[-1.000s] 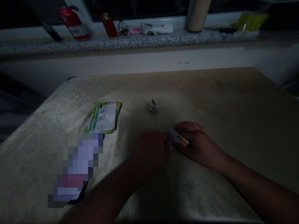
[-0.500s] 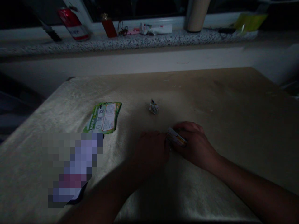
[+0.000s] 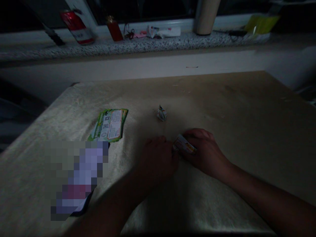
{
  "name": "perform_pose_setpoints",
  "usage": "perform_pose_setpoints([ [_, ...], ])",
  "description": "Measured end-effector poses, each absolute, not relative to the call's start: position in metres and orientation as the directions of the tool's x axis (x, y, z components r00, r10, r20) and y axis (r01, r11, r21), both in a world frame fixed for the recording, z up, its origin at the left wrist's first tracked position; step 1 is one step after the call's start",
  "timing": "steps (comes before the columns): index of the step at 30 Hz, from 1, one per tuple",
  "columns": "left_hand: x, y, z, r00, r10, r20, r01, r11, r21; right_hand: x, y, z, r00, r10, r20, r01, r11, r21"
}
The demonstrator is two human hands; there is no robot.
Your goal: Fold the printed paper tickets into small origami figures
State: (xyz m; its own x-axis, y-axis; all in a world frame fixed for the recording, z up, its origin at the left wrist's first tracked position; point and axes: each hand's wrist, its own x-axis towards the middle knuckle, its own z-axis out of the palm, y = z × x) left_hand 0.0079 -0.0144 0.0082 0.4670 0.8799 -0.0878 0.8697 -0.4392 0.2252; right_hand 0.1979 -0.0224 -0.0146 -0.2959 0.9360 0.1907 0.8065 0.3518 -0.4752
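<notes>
A small whitish printed piece with a yellow patch (image 3: 184, 144) lies between my two hands, low over the table (image 3: 212, 98). My right hand (image 3: 206, 149) is closed round its right end. Curled at its left end, my left hand (image 3: 159, 156) pinches its edge between thumb and fingers; the fingertips are dark and partly hidden. Beyond the hands sits a crumpled, folded printed piece (image 3: 162, 113). Green printed packets (image 3: 111, 125) lie stacked to the left.
A pixelated phone-like object (image 3: 84, 177) lies at the near left of the table. On the stone windowsill (image 3: 138, 45) behind stand a red can (image 3: 77, 28), a red bottle (image 3: 115, 29) and a beige cylinder (image 3: 207, 18), with a white tube (image 3: 169, 32) lying between.
My left hand has shifted very slightly, and a little more of the printed piece's left end shows. My right hand stays nearly where it was, still gripping.
</notes>
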Motion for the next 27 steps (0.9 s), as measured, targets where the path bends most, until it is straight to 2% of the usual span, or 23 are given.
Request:
perform_pose_setpoints([
  [27,0.0095,-0.0089,0.0094,0.46,0.881,-0.113,0.879,-0.433,0.2,0.1976,-0.0218,-0.0162,-0.302,0.932,0.202,0.805,0.363,-0.469],
])
